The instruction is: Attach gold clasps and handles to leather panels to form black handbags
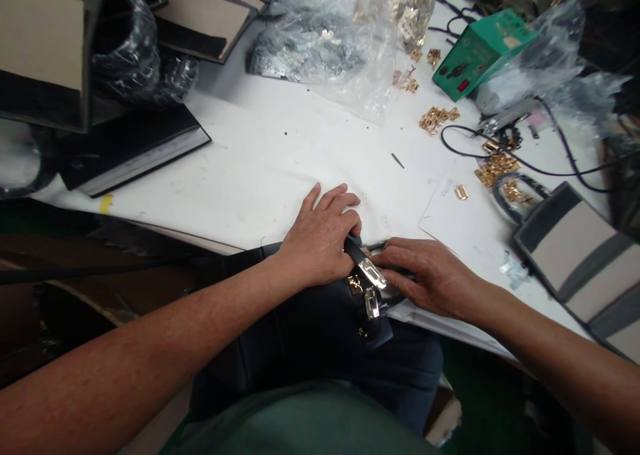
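Note:
A black handbag [305,322] rests on my lap against the table edge, with gold-coloured metal fittings on it. My left hand [323,238] lies over its upper edge, index finger and thumb closed around a black strap [354,250], the other fingers stretched out above the table. A shiny metal plate [373,272] is fixed on that strap. From the other side, my right hand [425,272] pinches the strap beside the plate; its fingertips are partly hidden. Below hangs a second strap end with a metal plate [371,304]. A small gold turn-lock [355,284] sits beside them.
Piles of gold fittings [437,119] lie on the white table [240,168] at right, near a green box [483,55] and a looped black cable [565,168]. Plastic bags of metal parts [320,52] are at the back. Bag pieces stand left [40,48] and right [585,255].

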Available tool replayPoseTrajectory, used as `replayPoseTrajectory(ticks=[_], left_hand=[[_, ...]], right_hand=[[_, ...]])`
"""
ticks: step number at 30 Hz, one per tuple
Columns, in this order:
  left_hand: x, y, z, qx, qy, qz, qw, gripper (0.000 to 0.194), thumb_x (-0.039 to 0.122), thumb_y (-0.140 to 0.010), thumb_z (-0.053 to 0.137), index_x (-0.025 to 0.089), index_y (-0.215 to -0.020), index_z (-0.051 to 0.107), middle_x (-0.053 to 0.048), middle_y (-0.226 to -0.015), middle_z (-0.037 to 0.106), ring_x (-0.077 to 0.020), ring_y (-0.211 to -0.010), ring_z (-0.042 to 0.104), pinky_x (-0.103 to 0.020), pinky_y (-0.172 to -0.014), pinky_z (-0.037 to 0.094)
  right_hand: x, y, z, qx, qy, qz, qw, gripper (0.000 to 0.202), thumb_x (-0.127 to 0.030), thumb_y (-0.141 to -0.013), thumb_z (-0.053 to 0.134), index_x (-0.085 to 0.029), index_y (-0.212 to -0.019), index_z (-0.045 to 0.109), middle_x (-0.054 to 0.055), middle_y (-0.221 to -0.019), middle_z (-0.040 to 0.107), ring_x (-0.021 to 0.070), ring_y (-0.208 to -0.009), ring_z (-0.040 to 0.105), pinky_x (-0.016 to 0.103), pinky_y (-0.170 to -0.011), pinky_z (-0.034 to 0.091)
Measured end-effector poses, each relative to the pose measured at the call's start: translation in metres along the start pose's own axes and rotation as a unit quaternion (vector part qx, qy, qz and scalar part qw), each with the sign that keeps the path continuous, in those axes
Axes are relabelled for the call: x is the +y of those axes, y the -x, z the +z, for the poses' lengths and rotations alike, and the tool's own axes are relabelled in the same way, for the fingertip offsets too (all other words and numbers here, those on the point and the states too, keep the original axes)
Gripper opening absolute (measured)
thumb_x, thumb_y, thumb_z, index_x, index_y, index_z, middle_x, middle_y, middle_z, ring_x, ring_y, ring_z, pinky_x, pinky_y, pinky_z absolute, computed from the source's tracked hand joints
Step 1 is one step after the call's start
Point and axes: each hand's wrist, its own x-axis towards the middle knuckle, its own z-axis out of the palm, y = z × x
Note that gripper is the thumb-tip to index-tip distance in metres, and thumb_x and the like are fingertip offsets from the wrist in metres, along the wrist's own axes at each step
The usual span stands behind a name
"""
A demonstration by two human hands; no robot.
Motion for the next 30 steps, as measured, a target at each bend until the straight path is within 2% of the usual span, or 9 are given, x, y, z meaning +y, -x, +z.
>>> replayPoseTrajectory(ticks=[7,11,13,15,18,20,22,26,30], left_hand=[[0.001,0.002,-0.001,0.014,-0.028,0.007,0.999,0.019,0.035,-0.077,0.075,0.023,-0.088,0.065,-0.009,-0.138,0.059,-0.0317,-0.144,0.037,-0.054,-0.123,0.014],[0.009,0.007,-0.014,0.024,-0.048,-0.005,0.999,0.02,0.043,-0.083,0.07,0.023,-0.083,0.065,-0.008,-0.115,0.07,-0.0298,-0.121,0.057,-0.045,-0.103,0.041],[0.019,0.012,-0.024,0.021,-0.048,-0.038,0.998,0.023,0.047,-0.09,0.06,0.025,-0.086,0.064,-0.005,-0.097,0.072,-0.026,-0.098,0.064,-0.038,-0.083,0.046],[0.032,0.018,-0.035,0.025,-0.035,-0.084,0.996,0.028,0.052,-0.094,0.052,0.027,-0.089,0.062,-0.001,-0.086,0.07,-0.0223,-0.08,0.063,-0.033,-0.071,0.043],[0.05,0.028,-0.053,0.049,0.044,-0.112,0.992,0.033,0.056,-0.094,0.05,0.026,-0.087,0.062,0.002,-0.077,0.066,-0.0189,-0.071,0.06,-0.03,-0.067,0.041],[0.06,0.036,-0.068,0.08,0.126,-0.111,0.982,0.038,0.06,-0.093,0.051,0.025,-0.089,0.063,0.002,-0.077,0.067,-0.0187,-0.073,0.061,-0.03,-0.069,0.044],[0.068,0.046,-0.086,0.116,0.197,-0.119,0.966,0.043,0.064,-0.09,0.055,0.024,-0.097,0.067,0.0,-0.084,0.07,-0.0194,-0.08,0.063,-0.03,-0.073,0.046],[0.079,0.067,-0.127,0.176,0.316,-0.138,0.922,0.052,0.065,-0.081,0.067,0.021,-0.107,0.073,-0.003,-0.096,0.074,-0.0215,-0.09,0.066,-0.03,-0.08,0.05],[0.099,0.084,-0.164,0.231,0.458,-0.149,0.845,0.05,0.057,-0.076,0.078,0.015,-0.103,0.076,-0.006,-0.088,0.076,-0.021,-0.083,0.07,-0.03,-0.08,0.055]], right_hand=[[-0.007,0.007,-0.006,0.008,0.05,0.014,0.999,0.026,-0.036,-0.101,0.053,-0.026,-0.12,0.067,0.005,-0.098,0.073,0.0194,-0.088,0.068,0.029,-0.075,0.047],[-0.036,0.038,-0.006,0.181,0.023,0.109,0.977,0.028,-0.045,-0.096,0.061,-0.026,-0.114,0.068,0.004,-0.103,0.074,0.0205,-0.092,0.068,0.03,-0.079,0.048],[-0.059,0.056,0.013,0.279,-0.031,0.17,0.945,0.042,-0.052,-0.083,0.075,-0.025,-0.115,0.067,0.003,-0.104,0.073,0.0209,-0.091,0.068,0.029,-0.078,0.049],[-0.083,0.066,0.044,0.33,-0.069,0.205,0.919,0.056,-0.054,-0.072,0.085,-0.026,-0.117,0.065,0.002,-0.102,0.073,0.0216,-0.088,0.068,0.03,-0.076,0.05],[-0.106,0.061,0.09,0.4,-0.058,0.212,0.89,0.043,-0.044,-0.077,0.082,-0.026,-0.113,0.067,0.002,-0.098,0.072,0.0223,-0.088,0.067,0.031,-0.076,0.049],[-0.11,0.052,0.104,0.477,-0.04,0.211,0.852,0.024,-0.035,-0.083,0.075,-0.025,-0.104,0.069,0.003,-0.092,0.07,0.0213,-0.085,0.066,0.031,-0.076,0.048],[-0.112,0.046,0.101,0.545,-0.052,0.202,0.812,0.013,-0.031,-0.085,0.071,-0.023,-0.095,0.069,0.002,-0.087,0.068,0.0191,-0.08,0.065,0.03,-0.073,0.047],[-0.125,0.05,0.069,0.621,-0.134,0.152,0.757,0.011,-0.032,-0.084,0.07,-0.021,-0.084,0.067,0.0,-0.079,0.063,0.0159,-0.073,0.059,0.028,-0.068,0.045],[-0.153,0.055,0.031,0.653,-0.286,0.099,0.694,0.024,-0.04,-0.085,0.07,-0.019,-0.096,0.068,-0.003,-0.067,0.056,0.0128,-0.057,0.05,0.026,-0.054,0.042]])
